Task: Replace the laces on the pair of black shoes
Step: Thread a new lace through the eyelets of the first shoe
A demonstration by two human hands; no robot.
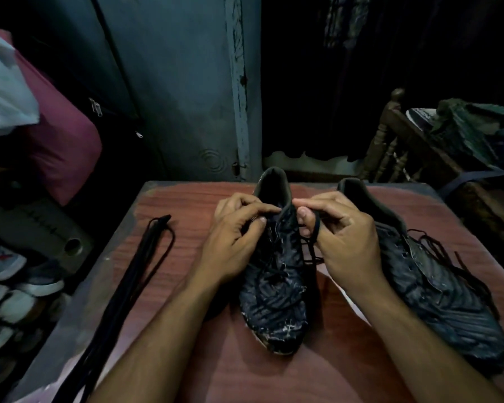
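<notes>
Both hands, left hand (pixel 239 228) and right hand (pixel 341 228), pinch the old lace (pixel 317 225) at the centre shoe (pixel 274 286); unlacing is under way, and the new laces (pixel 146 257) lie unused.

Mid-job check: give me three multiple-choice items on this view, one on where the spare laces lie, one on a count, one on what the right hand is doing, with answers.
1. Where does the bundle of black laces lie?
A. Left of both shoes, on the table
B. Between the shoes
C. Inside the right shoe

2. How many black shoes stand on the table?
A. One
B. Two
C. Three

3. What is the right hand doing?
A. Resting flat on the table
B. Pinching a lace of the middle shoe
C. Lifting the right shoe

Answers:
1 A: the bundle stretches along the table's left side, apart from the shoes.
2 B: one shoe sits under the hands, the other to its right.
3 B: a black lace loops round its fingers above the shoe, while the left hand works at the eyelets.
</notes>
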